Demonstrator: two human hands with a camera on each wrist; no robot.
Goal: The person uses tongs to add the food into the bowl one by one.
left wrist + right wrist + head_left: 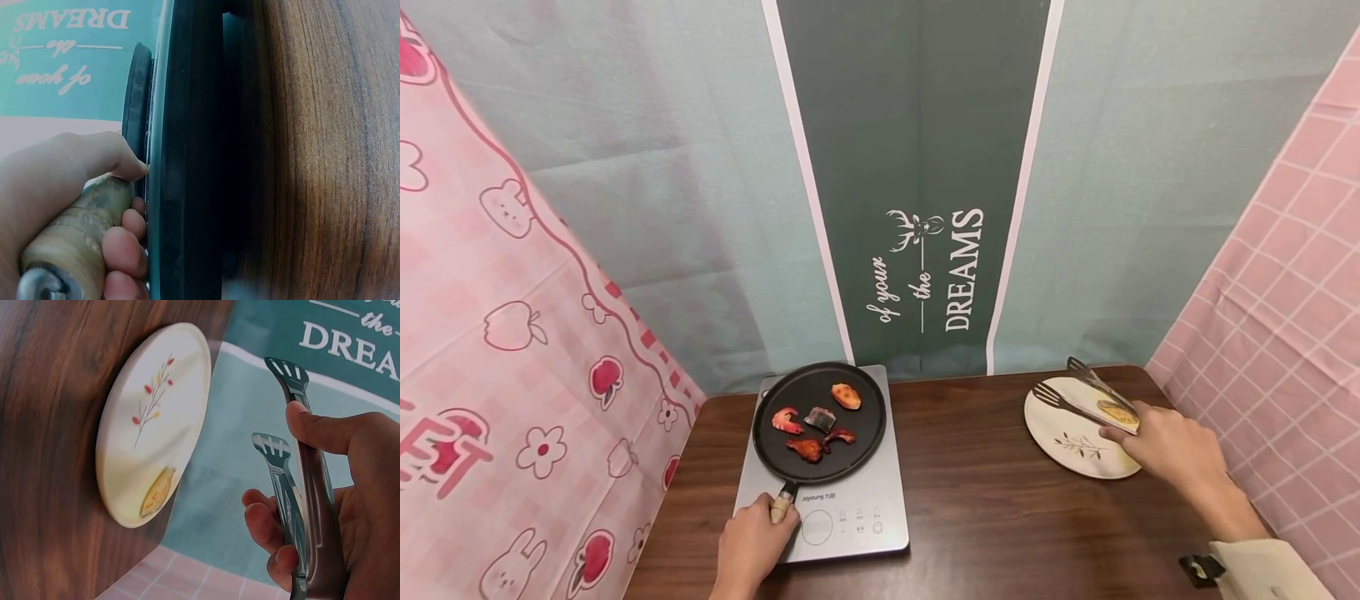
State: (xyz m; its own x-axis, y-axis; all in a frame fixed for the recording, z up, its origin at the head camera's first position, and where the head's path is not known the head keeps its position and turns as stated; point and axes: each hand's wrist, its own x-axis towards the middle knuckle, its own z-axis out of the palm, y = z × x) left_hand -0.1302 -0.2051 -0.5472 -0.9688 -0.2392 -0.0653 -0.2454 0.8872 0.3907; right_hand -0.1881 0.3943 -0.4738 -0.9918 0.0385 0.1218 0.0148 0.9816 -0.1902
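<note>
My left hand (752,537) grips the wooden handle (75,237) of a flat black pan (805,387). In the pan lie a shrimp (787,420), a grey-skinned fish piece (818,418), an orange-yellow piece (846,396), a red tentacle-like piece (839,435) and a reddish-brown piece (806,450). Over the white plate (1052,429), my right hand (1176,450) holds metal tongs (315,506), thumb on one arm and fingers round the other. The slotted tips stand apart with nothing between them. A yellow food piece (158,492) rests on the plate near its rim.
The pan sits on a silver induction cooker (880,492) at the left of the brown wooden table (962,467). Behind the table hangs a green cloth (917,125). Pink patterned cloths border both sides, the right one (1285,333) close to my right arm.
</note>
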